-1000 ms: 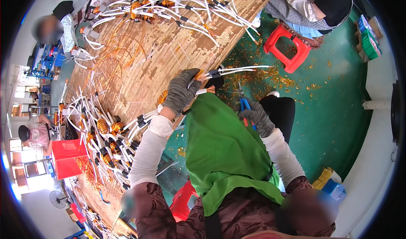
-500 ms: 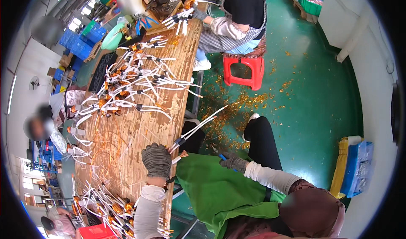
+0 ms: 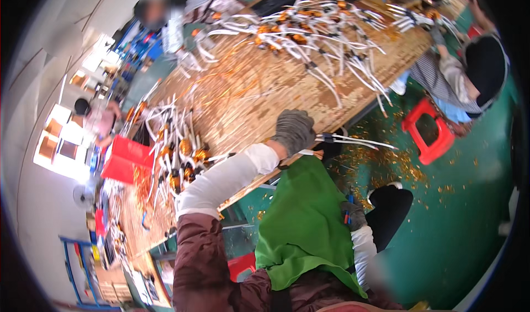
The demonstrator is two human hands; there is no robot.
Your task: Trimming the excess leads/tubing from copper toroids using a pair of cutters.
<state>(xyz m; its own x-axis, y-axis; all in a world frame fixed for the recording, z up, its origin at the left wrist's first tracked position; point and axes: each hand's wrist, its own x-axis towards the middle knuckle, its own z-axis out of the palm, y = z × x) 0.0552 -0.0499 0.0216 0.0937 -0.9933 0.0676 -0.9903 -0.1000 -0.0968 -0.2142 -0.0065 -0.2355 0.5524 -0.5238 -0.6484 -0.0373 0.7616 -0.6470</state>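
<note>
My left hand (image 3: 293, 129), in a grey knit glove, is closed at the table's near edge. White-sleeved wire leads (image 3: 361, 141) with dark bands stick out of it to the right, past the edge; whatever they join to inside the fist is hidden. A bare copper-coloured wire end (image 3: 318, 154) shows just below the fist. My right hand (image 3: 353, 214), gloved too, is closed beside the green apron (image 3: 301, 218) over my lap. It grips a small hand tool with blue and red handles (image 3: 347, 215); its jaws are not visible here.
Piles of copper-wound coils with white leads lie at the far side (image 3: 309, 33) and left (image 3: 179, 152) of the wooden table (image 3: 248, 102). A red bin (image 3: 130, 160) stands at left. A co-worker (image 3: 469, 75) sits at right by a red stool (image 3: 428, 130). Copper scraps (image 3: 386, 168) litter the green floor.
The view has swung left, bringing the left coil pile and red bin more into sight. My left hand keeps its hold on the leads; my right hand now rests closer against the apron.
</note>
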